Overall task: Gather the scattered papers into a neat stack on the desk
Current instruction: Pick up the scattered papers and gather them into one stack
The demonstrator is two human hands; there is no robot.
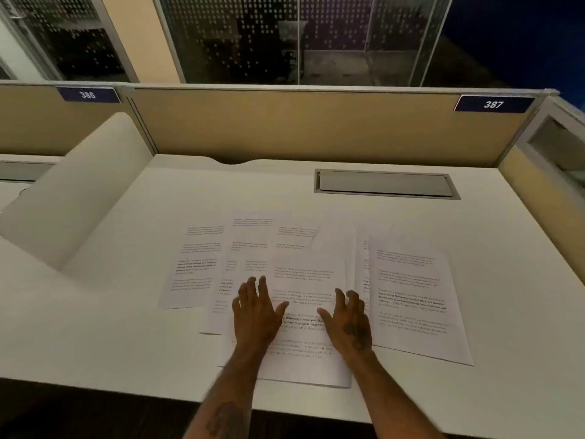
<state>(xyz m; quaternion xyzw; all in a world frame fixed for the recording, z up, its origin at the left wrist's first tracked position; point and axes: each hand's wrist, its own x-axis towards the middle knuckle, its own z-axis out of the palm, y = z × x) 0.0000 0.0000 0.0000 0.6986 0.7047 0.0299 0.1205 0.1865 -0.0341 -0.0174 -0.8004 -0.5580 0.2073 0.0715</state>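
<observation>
A white curved divider rises at the left of the pale surface, walling it off from the neighbouring carrel, whose blue plate reads 386. Behind both runs a tan partition, with dark perforated glass above it.

Printed papers lie fanned across the middle of the surface, overlapping one another. The leftmost sheet lies with its long axis running away from the near edge, leaning slightly to the right, its lower corner tucked under the next page, which stands a little farther back. The left hand lies flat, palm down, fingers spread and gripping nothing, over the left side of the nearest sheet. That sheet sits on top of the others, its long axis pointing away from the person, its bottom edge close to the near edge of the surface. The right hand lies on the same sheet's right side, likewise flat and open, fingers splayed, closed on nothing; both forearms reach in from the near edge and cover part of the text.

Farther right, a separate sheet lies tilted, its top swung leftward, over the edge of pages beneath it. Behind the papers, well apart from them, a grey cable hatch is set flush into the surface, closed. The plate on the partition above it reads 387.
</observation>
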